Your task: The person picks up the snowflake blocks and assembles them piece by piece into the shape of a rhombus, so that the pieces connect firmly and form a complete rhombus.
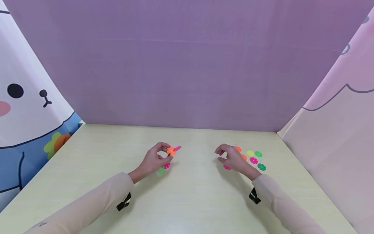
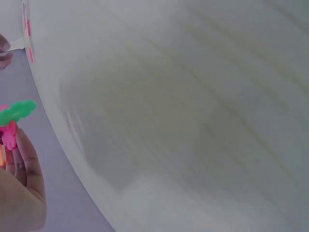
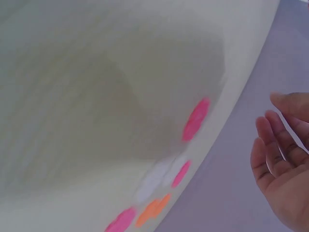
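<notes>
My left hand [image 1: 155, 159] pinches a cluster of small flower-shaped plastic discs between thumb and fingers. An orange disc [image 1: 171, 151] and a pink disc [image 1: 177, 148] stand out at its fingertips. Below the hand in the head view show another pink disc [image 1: 167, 165] and a light green disc [image 1: 161, 171]. The left wrist view has a green disc [image 2: 18, 112] joined to a pink one [image 2: 9, 135], partly cut off by the frame. My right hand [image 1: 232, 158] hovers over the table, fingers loosely bent, thumb apart, with nothing visible between them.
Loose discs lie around and beyond the right hand: yellow [image 1: 250, 152], green [image 1: 258, 154], pink [image 1: 253, 160], dark green [image 1: 261, 167] and orange [image 1: 238, 149]. A pale wooden table [image 1: 187, 201] carries them. A purple cloth [image 1: 187, 71] hangs at the back, printed cloths at both sides.
</notes>
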The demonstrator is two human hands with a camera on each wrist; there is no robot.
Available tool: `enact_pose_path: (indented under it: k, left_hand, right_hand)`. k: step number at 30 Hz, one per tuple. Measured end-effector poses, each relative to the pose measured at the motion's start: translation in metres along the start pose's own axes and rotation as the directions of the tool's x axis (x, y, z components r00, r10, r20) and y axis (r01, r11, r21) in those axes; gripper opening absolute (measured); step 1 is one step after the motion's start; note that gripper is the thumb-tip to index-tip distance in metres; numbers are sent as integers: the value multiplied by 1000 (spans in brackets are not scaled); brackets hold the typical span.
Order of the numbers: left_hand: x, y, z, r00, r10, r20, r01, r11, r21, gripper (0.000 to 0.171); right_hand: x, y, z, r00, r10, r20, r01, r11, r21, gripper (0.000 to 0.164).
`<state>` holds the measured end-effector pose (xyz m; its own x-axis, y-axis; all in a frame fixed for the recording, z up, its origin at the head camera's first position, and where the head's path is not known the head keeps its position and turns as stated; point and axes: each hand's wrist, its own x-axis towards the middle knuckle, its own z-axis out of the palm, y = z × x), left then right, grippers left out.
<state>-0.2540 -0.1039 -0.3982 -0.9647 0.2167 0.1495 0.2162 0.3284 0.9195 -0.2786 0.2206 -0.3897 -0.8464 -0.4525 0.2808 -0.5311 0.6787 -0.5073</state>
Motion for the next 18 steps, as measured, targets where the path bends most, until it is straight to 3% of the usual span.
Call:
enact_pose_path:
  k: [8,18]
  left_hand:
    - [0,3,-3,1000,4,-26,-4,1000,14,37]
    - [-3,7,-4,999,-2,-49,2,1000,17,36]
  right_hand:
    - [-19,23,-14,995,27,91,-23,999,-36,19]
    - [-28,33,-16,980,63,188,-55,997,-52,20]
